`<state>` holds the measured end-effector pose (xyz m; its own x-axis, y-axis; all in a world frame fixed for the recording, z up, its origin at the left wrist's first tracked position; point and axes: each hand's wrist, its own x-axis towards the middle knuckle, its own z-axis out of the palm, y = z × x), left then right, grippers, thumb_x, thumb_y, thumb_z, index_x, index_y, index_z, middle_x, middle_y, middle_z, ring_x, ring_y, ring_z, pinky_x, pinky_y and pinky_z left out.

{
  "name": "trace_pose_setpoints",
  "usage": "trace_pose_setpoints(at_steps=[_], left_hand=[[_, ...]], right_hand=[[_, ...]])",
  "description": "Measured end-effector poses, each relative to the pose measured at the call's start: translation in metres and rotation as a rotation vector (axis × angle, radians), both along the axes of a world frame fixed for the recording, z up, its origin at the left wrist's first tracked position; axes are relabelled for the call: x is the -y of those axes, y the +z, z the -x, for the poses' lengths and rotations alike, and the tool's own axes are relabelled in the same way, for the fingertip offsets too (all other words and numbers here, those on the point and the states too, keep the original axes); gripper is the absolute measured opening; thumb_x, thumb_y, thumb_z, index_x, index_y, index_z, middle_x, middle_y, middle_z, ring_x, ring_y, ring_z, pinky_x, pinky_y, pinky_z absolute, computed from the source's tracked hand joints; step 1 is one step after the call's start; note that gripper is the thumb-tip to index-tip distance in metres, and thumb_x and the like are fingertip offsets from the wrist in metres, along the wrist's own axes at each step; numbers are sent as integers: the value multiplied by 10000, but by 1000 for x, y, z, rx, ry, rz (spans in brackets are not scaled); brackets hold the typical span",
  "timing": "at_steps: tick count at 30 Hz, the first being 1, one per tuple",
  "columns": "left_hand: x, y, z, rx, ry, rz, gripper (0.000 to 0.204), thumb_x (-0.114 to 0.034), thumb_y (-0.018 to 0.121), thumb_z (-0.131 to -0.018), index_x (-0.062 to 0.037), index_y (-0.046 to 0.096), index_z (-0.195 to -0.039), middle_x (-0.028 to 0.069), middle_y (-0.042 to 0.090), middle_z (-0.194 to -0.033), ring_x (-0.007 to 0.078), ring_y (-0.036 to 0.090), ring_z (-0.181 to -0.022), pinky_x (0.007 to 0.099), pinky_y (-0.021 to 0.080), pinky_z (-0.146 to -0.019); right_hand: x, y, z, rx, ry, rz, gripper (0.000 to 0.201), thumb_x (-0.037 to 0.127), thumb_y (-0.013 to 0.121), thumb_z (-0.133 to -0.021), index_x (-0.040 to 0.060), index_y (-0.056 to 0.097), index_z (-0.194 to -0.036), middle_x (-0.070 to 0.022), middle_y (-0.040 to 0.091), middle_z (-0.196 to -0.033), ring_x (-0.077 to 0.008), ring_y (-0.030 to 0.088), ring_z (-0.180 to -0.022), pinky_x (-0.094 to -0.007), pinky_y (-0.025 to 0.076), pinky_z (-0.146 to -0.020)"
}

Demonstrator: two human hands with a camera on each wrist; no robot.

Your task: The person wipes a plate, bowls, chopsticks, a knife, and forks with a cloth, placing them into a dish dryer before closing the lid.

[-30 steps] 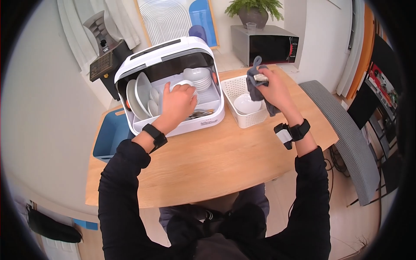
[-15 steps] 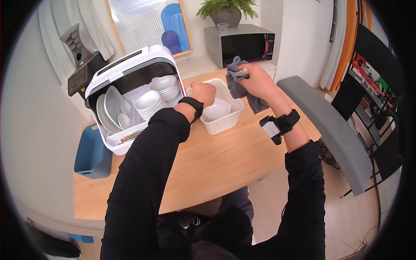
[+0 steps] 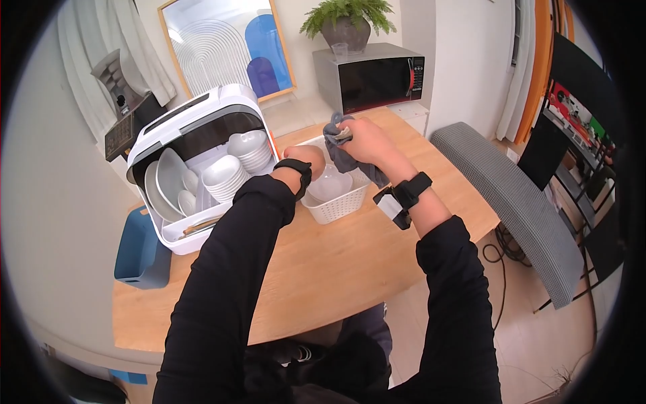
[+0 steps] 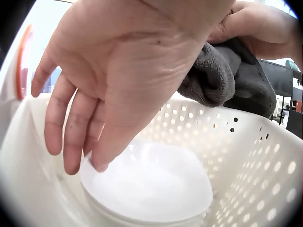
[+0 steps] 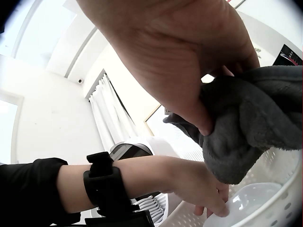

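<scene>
In the white perforated basket (image 3: pixel 334 206) lies a white bowl (image 4: pixel 151 182), with at least one more rim beneath it. My left hand (image 4: pixel 123 71) reaches down into the basket; its fingers hang fairly straight beside the bowl's left edge, and the thumb tip is at the rim. Whether the index finger touches the bowl cannot be told. Above the basket's right side, my right hand (image 3: pixel 369 143) grips a bunched dark grey cloth (image 5: pixel 241 123). Something pale shows at that hand's fingers in the head view.
Left of the basket stands an open white dish cabinet (image 3: pixel 172 240) holding plates, stacked bowls and utensils. A blue bin (image 3: pixel 142 259) is at the table's left end. Behind are a microwave (image 3: pixel 373 81) with a potted plant (image 3: pixel 346 30) on top and a framed picture (image 3: pixel 219 54).
My left hand has moved from over the cabinet to the basket, its fingers now down by the bowl. The right hand has brought the cloth left, nearer the left hand. The head view has shifted.
</scene>
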<state>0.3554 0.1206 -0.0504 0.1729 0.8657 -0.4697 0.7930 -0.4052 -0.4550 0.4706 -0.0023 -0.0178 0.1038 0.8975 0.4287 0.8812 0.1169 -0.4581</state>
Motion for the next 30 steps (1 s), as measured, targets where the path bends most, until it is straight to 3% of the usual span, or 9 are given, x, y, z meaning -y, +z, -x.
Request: trace_pose_setpoints(at_steps=[1, 4, 5, 9, 15, 18, 23, 26, 30], left_hand=[[-3, 0, 2, -21, 22, 17, 250, -216, 610, -824, -153, 740, -1029, 16, 738, -981, 201, 707, -964, 420, 528, -785], [6, 11, 23, 488, -69, 13, 234, -132, 589, -806, -68, 738, -975, 87, 735, -858, 233, 719, -787, 347, 533, -670], [11, 19, 28, 610, -73, 78, 251, -107, 565, -749, -30, 721, -931, 151, 718, -815, 288, 719, -791, 389, 535, -652], [48, 39, 68, 844, -453, -377, 312, -118, 594, -762, -72, 647, -1066, 168, 694, -824, 353, 684, -822, 454, 516, -771], [144, 76, 175, 1148, -526, -854, 213, -101, 576, -835, -86, 635, -1039, 108, 673, -757, 308, 646, -791, 468, 457, -892], [166, 72, 226, 1261, -536, -1025, 211, -79, 586, -840, -86, 627, -1047, 93, 672, -774, 295, 633, -763, 483, 413, -962], [177, 56, 288, 966, -458, -1186, 254, -58, 619, -838, -143, 641, -1076, 12, 615, -801, 224, 612, -796, 505, 389, -1019], [174, 48, 307, 806, -428, -1267, 305, -53, 636, -804, -170, 649, -1085, -12, 571, -791, 191, 596, -804, 504, 385, -1035], [168, 42, 321, 750, -484, -1330, 277, -102, 674, -741, -134, 645, -1014, 4, 507, -734, 195, 562, -743, 527, 403, -1031]], right_hand=[[0, 0, 1, -24, 3, -8, 417, 199, 750, -807, 76, 660, -1195, -191, 667, -1124, -352, 637, -1038, -401, 506, -893], [-2, -1, -2, -76, 26, -35, 398, 195, 740, -820, 70, 659, -1188, -193, 670, -1114, -344, 643, -1025, -382, 507, -889], [-6, -1, -5, -83, 44, -49, 393, 189, 739, -822, 67, 658, -1187, -195, 670, -1111, -337, 646, -1018, -369, 509, -885], [1, 13, -1, -89, 88, -81, 380, 180, 744, -833, 54, 652, -1180, -172, 671, -1111, -298, 661, -956, -330, 511, -874], [48, 45, 78, -509, 341, -301, 406, 231, 764, -846, 42, 642, -1183, -103, 633, -1152, -239, 630, -1015, -329, 499, -888], [69, 60, 137, -725, 536, -60, 400, 219, 777, -843, 30, 640, -1167, -100, 594, -1241, -185, 594, -1091, -311, 493, -898], [32, 20, 210, -312, 698, -438, 709, 226, 843, -764, 71, 492, -1360, -130, 581, -1289, -285, 585, -1150, -363, 446, -987], [21, 1, 240, -276, 729, -327, 726, 254, 846, -756, 86, 495, -1369, -141, 572, -1303, -316, 593, -1139, -372, 464, -955], [22, 2, 266, -260, 562, -104, 682, 212, 839, -741, 100, 520, -1333, -151, 677, -1097, -346, 659, -1004, -376, 507, -860]])
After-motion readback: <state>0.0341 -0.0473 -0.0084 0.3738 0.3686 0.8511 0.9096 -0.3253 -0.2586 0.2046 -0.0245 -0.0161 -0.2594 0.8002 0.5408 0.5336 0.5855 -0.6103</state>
